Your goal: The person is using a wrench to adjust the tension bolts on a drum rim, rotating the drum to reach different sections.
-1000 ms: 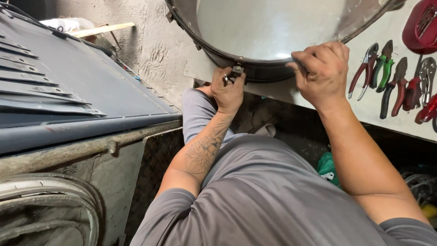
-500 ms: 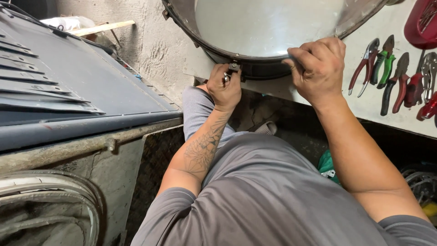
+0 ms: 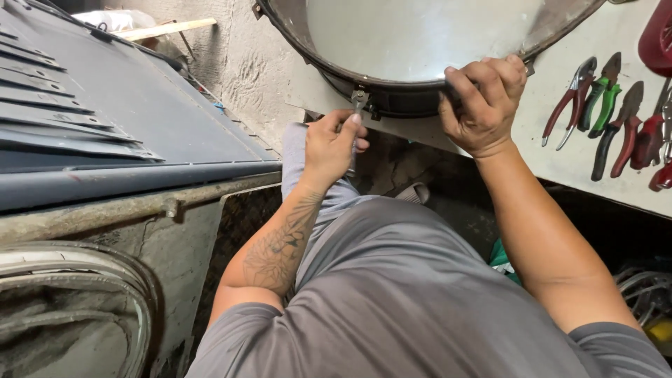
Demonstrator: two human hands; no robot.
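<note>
Two hands raised | left hand (image 3: 329,147) – fingers pinching small tool (image 3: 358,99) | right hand (image 3: 483,98) – fingers curled over drum rim (image 3: 399,91)

Below the drum (image 3: 420,42), open room lies between the hands, left hand (image 3: 332,147) and right hand (image 3: 483,105). Leftward the dark panel (image 3: 105,119) crowds in; pliers (image 3: 602,112) apparently line the surface's right edge (image 3: 560,175).
</note>
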